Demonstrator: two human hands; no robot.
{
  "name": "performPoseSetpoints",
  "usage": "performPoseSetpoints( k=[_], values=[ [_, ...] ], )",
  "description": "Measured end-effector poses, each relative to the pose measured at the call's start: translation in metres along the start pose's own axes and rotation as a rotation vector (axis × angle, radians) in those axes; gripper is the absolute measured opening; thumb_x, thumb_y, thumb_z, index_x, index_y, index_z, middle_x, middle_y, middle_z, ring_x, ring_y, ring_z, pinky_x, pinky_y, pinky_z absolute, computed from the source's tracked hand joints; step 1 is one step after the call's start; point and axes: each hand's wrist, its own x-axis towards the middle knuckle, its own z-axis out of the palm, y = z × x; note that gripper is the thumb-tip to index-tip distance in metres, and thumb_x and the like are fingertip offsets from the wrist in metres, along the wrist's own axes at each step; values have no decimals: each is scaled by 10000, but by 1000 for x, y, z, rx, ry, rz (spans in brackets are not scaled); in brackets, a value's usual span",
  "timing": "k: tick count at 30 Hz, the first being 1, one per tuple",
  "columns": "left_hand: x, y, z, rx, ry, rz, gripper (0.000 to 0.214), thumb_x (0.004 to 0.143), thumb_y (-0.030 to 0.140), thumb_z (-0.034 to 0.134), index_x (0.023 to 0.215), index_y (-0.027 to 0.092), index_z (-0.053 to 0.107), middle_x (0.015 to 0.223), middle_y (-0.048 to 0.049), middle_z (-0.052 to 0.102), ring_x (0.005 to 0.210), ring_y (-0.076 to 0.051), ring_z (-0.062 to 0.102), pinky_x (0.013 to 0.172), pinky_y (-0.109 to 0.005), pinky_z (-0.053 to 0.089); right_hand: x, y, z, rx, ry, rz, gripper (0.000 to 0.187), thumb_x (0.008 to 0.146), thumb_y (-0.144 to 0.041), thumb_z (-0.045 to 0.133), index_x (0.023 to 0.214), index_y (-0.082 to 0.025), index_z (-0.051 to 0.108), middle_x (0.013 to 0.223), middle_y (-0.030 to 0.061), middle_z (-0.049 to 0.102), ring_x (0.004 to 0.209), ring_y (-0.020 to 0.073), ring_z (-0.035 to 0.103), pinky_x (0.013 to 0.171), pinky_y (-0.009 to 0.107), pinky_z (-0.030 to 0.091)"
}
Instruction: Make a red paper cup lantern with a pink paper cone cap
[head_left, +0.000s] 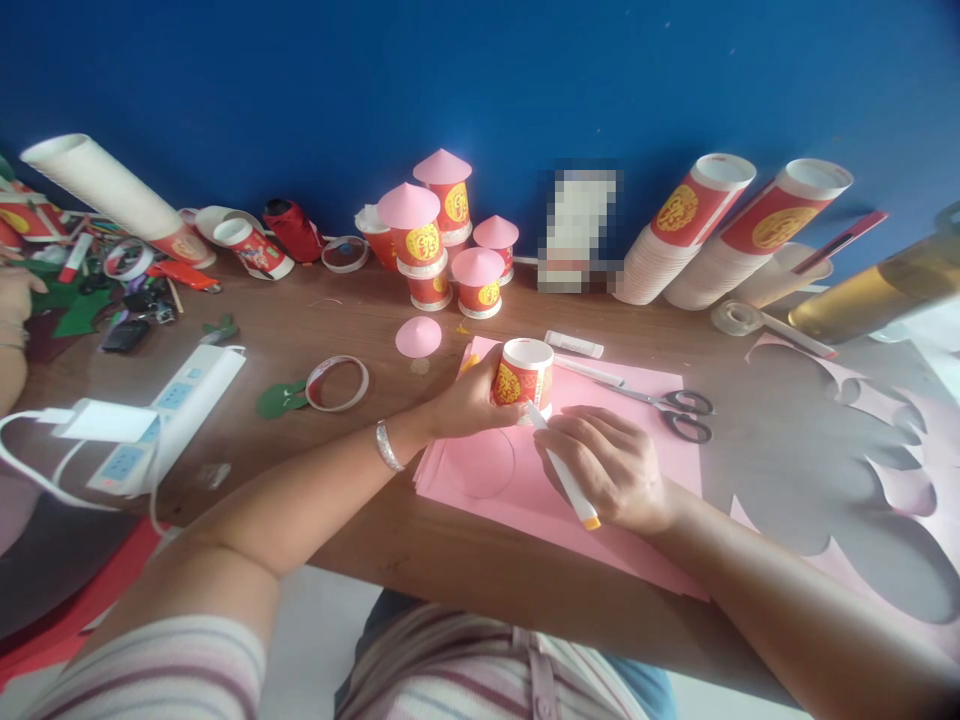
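My left hand (472, 393) is wrapped round a short red paper cup (514, 385) with a gold pattern, its open end up. A small orange piece (470, 363) shows beside that hand's fingers. In my right hand (600, 465) is a white marker (568, 478) with an orange end, its tip at the lower part of the cup. Below both hands lies a stack of pink paper sheets (630, 540), and a round outline is drawn on the top one. Black-handled scissors (679, 413) rest on the stack's right side.
Behind stand several red cups with pink cone tops (409, 205); a loose pink cone (418, 338) lies before them. Stacked paper cups (686, 215) lean at back right. A power strip (169, 420) is at left, pink offcuts (900, 485) at right. Another person's hand (15, 285) shows far left.
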Motion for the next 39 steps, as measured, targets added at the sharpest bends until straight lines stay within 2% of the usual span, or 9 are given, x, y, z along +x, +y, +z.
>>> performPoseSetpoints(
  k=[14, 19, 23, 28, 32, 39],
  values=[
    [-1, -2, -2, 63, 20, -36, 499, 780, 267, 755, 1187, 189, 477, 1036, -51, 611, 952, -211, 616, 806, -350, 540, 4, 1, -2, -10, 16, 5, 177, 958, -58, 465, 1014, -129, 617, 774, 75, 707, 695, 180, 670, 683, 338, 595],
    [-2, 1, -1, 48, 21, -60, 516, 791, 216, 727, 1230, 184, 458, 1077, -64, 616, 999, -222, 627, 849, -378, 546, 3, 3, -4, -27, 26, 12, 141, 944, -57, 506, 1020, -111, 612, 769, 85, 704, 692, 187, 669, 674, 338, 592],
    [-2, 2, -1, 31, 7, -67, 512, 792, 223, 724, 1223, 187, 449, 1072, -57, 620, 1006, -223, 634, 867, -386, 545, 3, 4, -4, -49, 26, 28, 149, 943, -71, 521, 1037, -144, 611, 779, 63, 702, 710, 181, 669, 678, 329, 594],
    [-1, 5, 1, 44, 17, -76, 477, 784, 239, 719, 1185, 189, 465, 1027, -42, 600, 964, -214, 621, 833, -371, 542, 3, 3, -4, -35, 26, 10, 149, 944, -64, 514, 1018, -134, 623, 780, 70, 700, 713, 182, 676, 703, 333, 597],
    [-1, 1, 0, 55, 22, -63, 481, 779, 250, 740, 1178, 188, 479, 1041, -49, 598, 967, -213, 608, 837, -358, 536, 3, 2, -3, -30, 12, 12, 179, 954, -62, 490, 1023, -146, 632, 810, 68, 713, 724, 179, 680, 723, 338, 602],
    [-2, -4, 0, 60, 37, -64, 536, 773, 247, 759, 1221, 202, 468, 1105, -62, 612, 1028, -230, 611, 865, -365, 541, 3, 2, -3, -14, -3, 5, 162, 953, -44, 492, 1013, -100, 632, 810, 98, 714, 712, 194, 676, 705, 350, 591]
  ],
)
